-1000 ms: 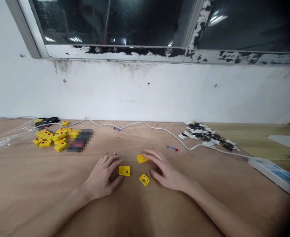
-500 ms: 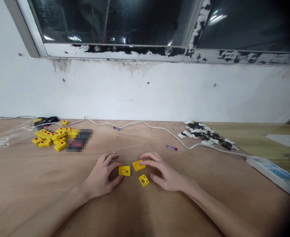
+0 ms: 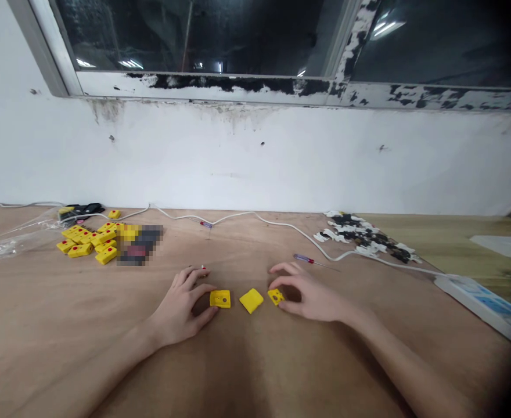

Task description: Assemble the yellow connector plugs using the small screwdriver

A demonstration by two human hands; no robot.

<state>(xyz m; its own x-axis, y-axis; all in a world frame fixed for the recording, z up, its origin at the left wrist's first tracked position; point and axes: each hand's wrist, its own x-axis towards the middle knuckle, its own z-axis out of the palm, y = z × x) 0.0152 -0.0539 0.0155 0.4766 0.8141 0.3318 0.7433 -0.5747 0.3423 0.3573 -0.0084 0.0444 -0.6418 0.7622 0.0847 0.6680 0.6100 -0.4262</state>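
Well in from the far edge of the counter, the left hand holds the yellow shell in a narrow grip; the right hand pinches the small holed plate. The plain yellow piece lies between. Fingertips slipping on the plate's thin rim could drop it; a low sideways sweep could knock the middle piece askew

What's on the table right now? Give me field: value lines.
left hand: fingers at left edge of open yellow shell
right hand: fingers on small holed yellow plate
between hands: yellow square, plain side up
far left: pile of yellow boxes, red spots on top
beyond right hand: screwdriver
far right: white power strip
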